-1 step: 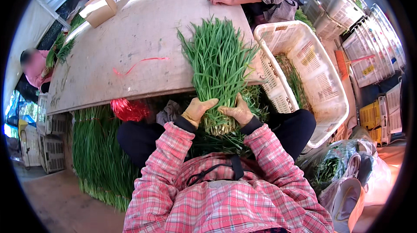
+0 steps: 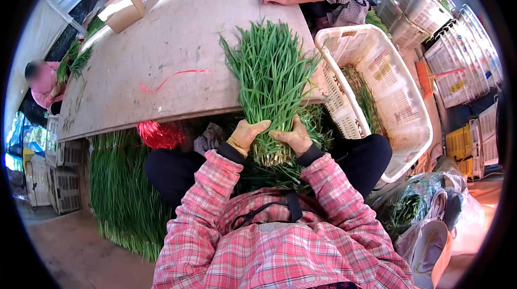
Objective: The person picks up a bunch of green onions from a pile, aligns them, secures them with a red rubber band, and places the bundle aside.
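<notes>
Holding a thick bunch of long green leaves (image 2: 272, 76) with the left grip (image 2: 247, 134) and the right grip (image 2: 293, 137), one on each side. Both clamped around the low part; can't see how the undersides curl. Lying with leafy tops (image 2: 269, 46) on the table (image 2: 183, 36) and pale stem ends (image 2: 272, 156) poking out past its near edge. Probably not too heavy, floppy up top and stiffer down low. Likely easy to bend or bruise, and maybe slippery if wet. Best to hold low, near the pale ends, and squeeze gently from both sides; if too loose, likely to drop stems. Can also see a thin red ribbon (image 2: 180, 73) to the left and a big white crate (image 2: 393, 68) to the right.
</notes>
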